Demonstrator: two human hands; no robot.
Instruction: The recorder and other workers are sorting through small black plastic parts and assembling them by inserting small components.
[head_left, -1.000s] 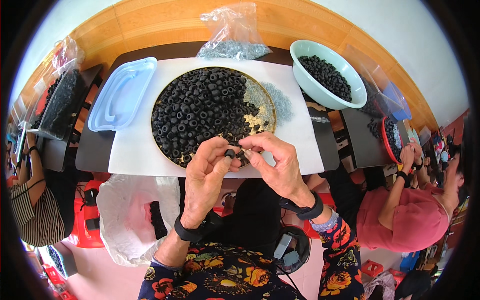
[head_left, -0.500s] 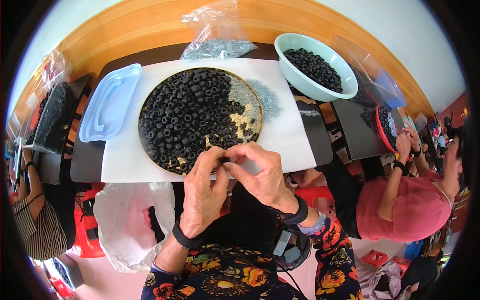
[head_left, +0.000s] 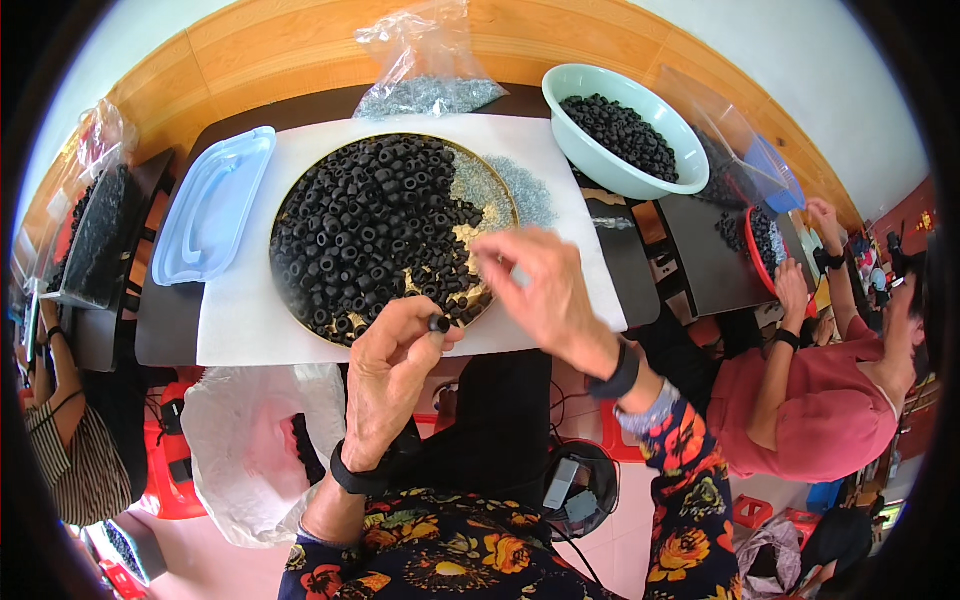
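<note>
My left hand (head_left: pixel 385 365) pinches a small black hollow cylinder (head_left: pixel 439 323) between thumb and fingers, its round opening showing, at the near edge of a round gold-rimmed tray (head_left: pixel 281 278). Heaped over most of that tray are many similar black hollow pieces (head_left: pixel 350 215). Small clear-grey bits (head_left: pixel 480 185) lie at the tray's upper right. Above the tray's right side is my right hand (head_left: pixel 545 290), fingers bent and smeared by motion. Whether those fingertips hold anything does not show.
A white sheet (head_left: pixel 240 335) lies under the tray, with more grey bits (head_left: pixel 532 195) on it. Around it are a pale blue lid (head_left: pixel 185 235), a clear bag (head_left: pixel 430 90) and a mint basin (head_left: pixel 560 130) of black pieces. A person in red (head_left: pixel 800 400) works at the right.
My hands have come apart. The right has moved up and right over the tray; the left stays near its front edge with the black cylinder.
</note>
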